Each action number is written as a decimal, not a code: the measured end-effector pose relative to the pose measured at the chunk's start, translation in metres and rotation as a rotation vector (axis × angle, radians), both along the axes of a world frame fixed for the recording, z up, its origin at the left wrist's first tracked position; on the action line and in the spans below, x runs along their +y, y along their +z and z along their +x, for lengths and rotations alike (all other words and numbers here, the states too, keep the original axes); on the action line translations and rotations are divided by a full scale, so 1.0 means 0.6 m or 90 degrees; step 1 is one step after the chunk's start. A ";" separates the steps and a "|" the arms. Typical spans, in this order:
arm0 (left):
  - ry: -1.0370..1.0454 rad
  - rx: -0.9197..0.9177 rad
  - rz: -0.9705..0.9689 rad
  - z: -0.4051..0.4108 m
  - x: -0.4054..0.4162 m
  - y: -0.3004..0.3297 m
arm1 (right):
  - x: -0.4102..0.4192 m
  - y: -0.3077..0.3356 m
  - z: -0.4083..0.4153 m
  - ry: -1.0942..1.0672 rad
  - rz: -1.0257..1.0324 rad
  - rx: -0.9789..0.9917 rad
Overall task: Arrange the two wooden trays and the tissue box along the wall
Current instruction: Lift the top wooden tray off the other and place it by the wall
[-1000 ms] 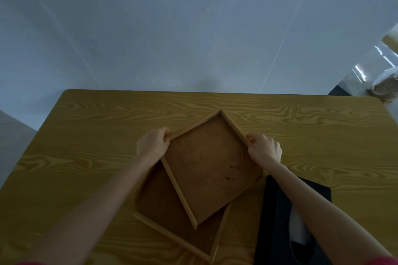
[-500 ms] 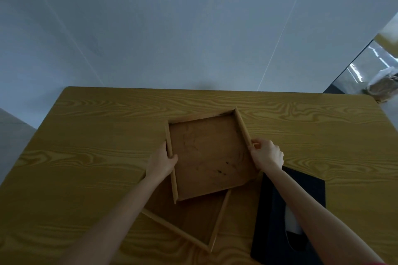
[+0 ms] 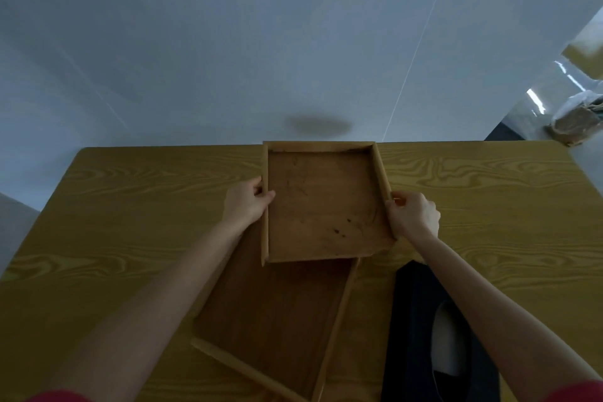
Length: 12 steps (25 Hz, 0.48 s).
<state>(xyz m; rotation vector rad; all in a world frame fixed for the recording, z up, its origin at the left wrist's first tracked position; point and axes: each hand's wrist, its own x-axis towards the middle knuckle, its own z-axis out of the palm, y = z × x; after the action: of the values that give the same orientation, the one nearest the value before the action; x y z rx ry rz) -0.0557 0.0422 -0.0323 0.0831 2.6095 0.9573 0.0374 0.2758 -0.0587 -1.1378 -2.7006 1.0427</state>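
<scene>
- Left hand (image 3: 246, 204) had its grip clamped on the upper tray (image 3: 323, 206)'s left rail.
- That tray sat square, far edge at the wall (image 3: 293, 42), long axis running away from it, overlapping the skewed lower tray (image 3: 277, 320).
- Right hand (image 3: 412, 215) gripped the right rail.
- Black tissue box (image 3: 414, 336) lay near-right on the counter (image 3: 130, 222).

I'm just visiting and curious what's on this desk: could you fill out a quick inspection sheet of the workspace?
Surface: wooden table, far edge against the white wall.
Job's things: smaller wooden tray square to the wall; larger wooden tray nearer, angled; black tissue box at right.
Clutter: nothing seen.
Hands: left hand and right hand grip the smaller tray's side rims.
Cables: nothing seen.
Surroundings: wrapped bundle on the floor, far right.
</scene>
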 end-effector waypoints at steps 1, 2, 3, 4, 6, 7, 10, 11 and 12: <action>-0.003 0.005 0.002 -0.014 0.011 0.001 | 0.008 -0.001 -0.009 -0.003 0.003 -0.002; -0.003 0.007 0.002 -0.030 0.023 -0.002 | 0.018 -0.003 -0.018 -0.007 0.007 -0.005; -0.003 0.007 0.002 -0.042 0.032 -0.005 | 0.025 -0.006 -0.025 -0.010 0.011 -0.010; -0.004 0.005 0.002 -0.051 0.041 -0.010 | 0.032 -0.010 -0.033 -0.014 0.013 -0.017; -0.003 -0.008 0.000 -0.068 0.057 -0.024 | 0.045 -0.018 -0.048 -0.022 0.013 -0.036; -0.003 -0.014 0.001 -0.076 0.066 -0.030 | 0.052 -0.023 -0.056 -0.025 0.015 -0.047; 0.001 -0.032 0.011 -0.093 0.082 -0.053 | 0.067 -0.035 -0.075 -0.022 0.019 -0.062; -0.001 -0.035 0.012 -0.097 0.086 -0.060 | 0.070 -0.039 -0.080 -0.023 0.019 -0.062; -0.001 -0.035 0.010 -0.101 0.090 -0.067 | 0.074 -0.042 -0.085 -0.025 0.020 -0.061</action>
<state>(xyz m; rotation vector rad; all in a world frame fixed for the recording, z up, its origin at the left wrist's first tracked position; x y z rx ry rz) -0.1165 0.0960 -0.0723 0.0617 2.5518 0.9652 -0.0137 0.3203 -0.0840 -1.2623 -2.7437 0.9621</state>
